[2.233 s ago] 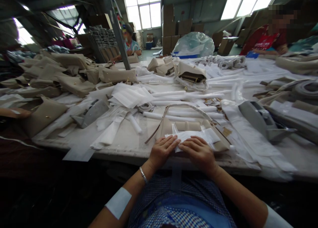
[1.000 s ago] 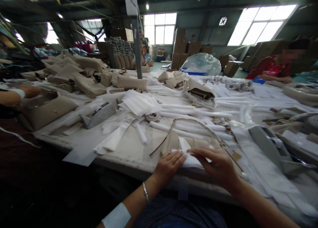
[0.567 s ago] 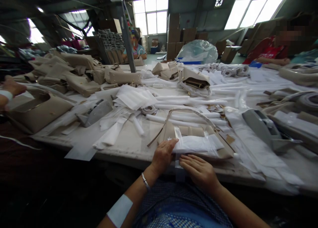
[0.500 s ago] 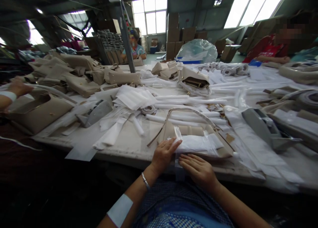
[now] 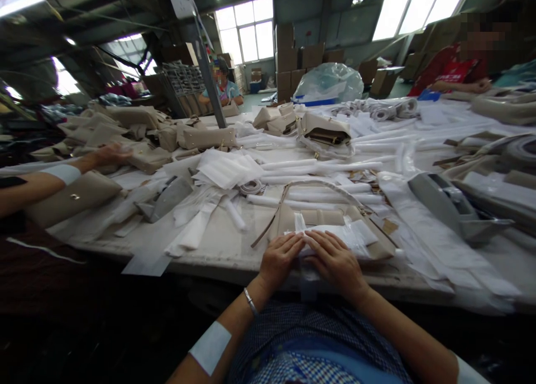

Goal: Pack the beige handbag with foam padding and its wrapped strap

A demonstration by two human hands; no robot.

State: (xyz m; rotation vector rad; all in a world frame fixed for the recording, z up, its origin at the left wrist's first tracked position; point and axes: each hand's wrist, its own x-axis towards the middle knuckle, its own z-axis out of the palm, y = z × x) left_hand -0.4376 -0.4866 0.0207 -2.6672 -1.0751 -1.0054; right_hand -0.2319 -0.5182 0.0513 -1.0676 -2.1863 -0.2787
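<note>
A beige handbag point(image 5: 322, 217) lies flat at the table's near edge, its strap looping away from me. A sheet of white wrapping point(image 5: 354, 233) covers its front. My left hand point(image 5: 280, 259) rests on the left end of the wrapping with its fingers curled, pressing down. My right hand point(image 5: 337, 263) lies beside it on the wrapping, fingers bent and together, fingertips meeting those of the left. A short strip of clear tape point(image 5: 299, 223) sticks up just beyond my fingers.
Grey tape dispensers stand at the right point(image 5: 450, 205) and the left point(image 5: 165, 197). White foam rolls point(image 5: 318, 177) and sheets point(image 5: 226, 169) litter the table. Beige bags pile at the back left point(image 5: 134, 127). A co-worker's arm point(image 5: 50, 177) reaches in from the left; other people sit at the far side.
My right hand has come up from the table edge onto the wrapping and met the left. The co-worker's arm at the left has reached farther over the bags.
</note>
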